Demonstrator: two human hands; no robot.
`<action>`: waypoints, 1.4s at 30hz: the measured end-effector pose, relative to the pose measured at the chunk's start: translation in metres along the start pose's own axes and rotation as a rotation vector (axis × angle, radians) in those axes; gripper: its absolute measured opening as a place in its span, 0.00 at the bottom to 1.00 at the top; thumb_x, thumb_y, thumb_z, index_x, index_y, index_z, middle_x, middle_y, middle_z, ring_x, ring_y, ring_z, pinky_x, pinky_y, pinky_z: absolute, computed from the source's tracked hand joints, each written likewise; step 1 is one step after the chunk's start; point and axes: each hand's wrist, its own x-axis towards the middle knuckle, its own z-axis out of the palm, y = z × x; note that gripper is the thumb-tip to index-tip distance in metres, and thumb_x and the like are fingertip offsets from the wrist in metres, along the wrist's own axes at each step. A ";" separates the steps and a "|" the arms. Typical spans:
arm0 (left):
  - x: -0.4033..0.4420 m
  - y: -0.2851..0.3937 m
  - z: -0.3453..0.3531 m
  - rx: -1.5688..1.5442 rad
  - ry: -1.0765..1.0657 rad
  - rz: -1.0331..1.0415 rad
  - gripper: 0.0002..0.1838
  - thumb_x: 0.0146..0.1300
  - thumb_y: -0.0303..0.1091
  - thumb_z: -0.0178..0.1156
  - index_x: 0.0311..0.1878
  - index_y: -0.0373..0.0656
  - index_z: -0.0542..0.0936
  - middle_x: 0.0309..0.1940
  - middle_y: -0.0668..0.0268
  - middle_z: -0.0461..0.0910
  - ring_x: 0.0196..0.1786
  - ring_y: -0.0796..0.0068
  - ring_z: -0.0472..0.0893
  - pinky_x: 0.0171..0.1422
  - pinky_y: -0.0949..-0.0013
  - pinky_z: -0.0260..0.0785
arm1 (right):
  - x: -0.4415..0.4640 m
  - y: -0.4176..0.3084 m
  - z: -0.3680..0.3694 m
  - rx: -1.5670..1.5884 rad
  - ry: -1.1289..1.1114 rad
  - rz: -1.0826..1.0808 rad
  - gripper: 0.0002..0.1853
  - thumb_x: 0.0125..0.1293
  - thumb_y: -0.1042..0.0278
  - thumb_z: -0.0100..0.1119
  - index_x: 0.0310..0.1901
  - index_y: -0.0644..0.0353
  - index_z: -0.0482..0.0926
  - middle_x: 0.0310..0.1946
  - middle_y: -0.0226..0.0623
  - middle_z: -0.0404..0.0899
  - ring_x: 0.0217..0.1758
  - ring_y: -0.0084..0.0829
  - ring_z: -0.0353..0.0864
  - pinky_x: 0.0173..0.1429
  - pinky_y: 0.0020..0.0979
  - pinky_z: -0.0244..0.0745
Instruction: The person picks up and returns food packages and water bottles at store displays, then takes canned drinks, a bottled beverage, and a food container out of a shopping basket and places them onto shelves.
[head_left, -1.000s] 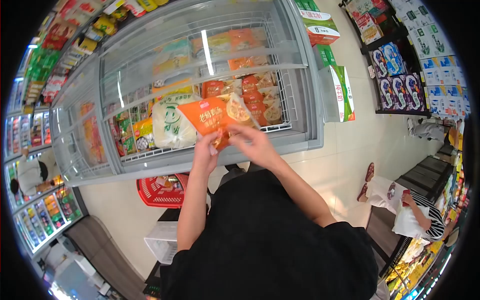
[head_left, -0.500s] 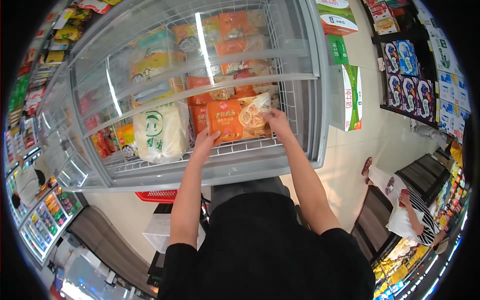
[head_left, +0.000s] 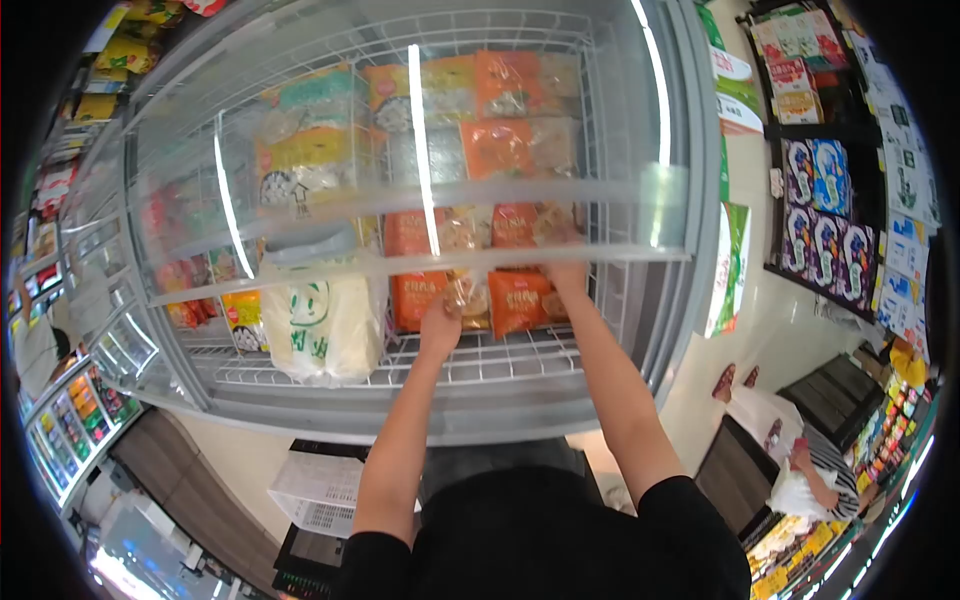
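Note:
Orange frozen-food packets lie in the wire basket of a freezer point(head_left: 400, 425). At the front right is one orange packet point(head_left: 515, 302), tilted, with a food picture at its right end. My right hand point(head_left: 565, 268) is at this packet's upper right corner, its fingers blurred behind the glass lid's edge and seemingly gripping it. My left hand point(head_left: 440, 325), fingers loosely apart, is at the lower right of the neighbouring orange packet point(head_left: 415, 290) and appears to hold nothing. Left of it stands a white plastic bag point(head_left: 325, 325) with green print.
The sliding glass lid point(head_left: 600, 250) crosses above my wrists. More packets point(head_left: 500, 145) lie behind it. Milk cartons point(head_left: 735, 270) stand right of the freezer, near shelves of boxes point(head_left: 825, 250). A person point(head_left: 810, 465) is at the lower right; a white basket point(head_left: 320, 490) is below left.
The orange packet held up in both hands has gone down into the basket at the right. My left hand has come off it. The view has shifted, and the freezer appears lower.

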 end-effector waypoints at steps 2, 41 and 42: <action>0.007 0.003 -0.015 -0.041 -0.053 -0.013 0.23 0.58 0.31 0.55 0.58 0.37 0.69 0.45 0.50 0.78 0.47 0.49 0.77 0.53 0.59 0.70 | 0.052 0.003 0.019 -0.068 0.091 -0.111 0.12 0.62 0.67 0.51 0.43 0.65 0.75 0.29 0.49 0.78 0.35 0.45 0.78 0.41 0.37 0.73; -0.295 0.018 -0.160 -1.205 -0.513 0.297 0.19 0.63 0.26 0.57 0.57 0.36 0.69 0.50 0.62 0.76 0.51 0.73 0.78 0.54 0.67 0.73 | -0.338 -0.198 -0.246 0.469 -0.903 -0.002 0.23 0.54 0.66 0.69 0.50 0.66 0.77 0.45 0.34 0.80 0.49 0.24 0.77 0.57 0.29 0.70; -0.304 0.019 -0.165 -1.236 -0.466 0.326 0.18 0.63 0.26 0.57 0.56 0.36 0.69 0.50 0.62 0.76 0.51 0.72 0.78 0.54 0.68 0.73 | -0.335 -0.182 -0.241 0.549 -0.902 -0.052 0.28 0.56 0.59 0.67 0.55 0.67 0.72 0.49 0.36 0.78 0.50 0.26 0.77 0.57 0.30 0.71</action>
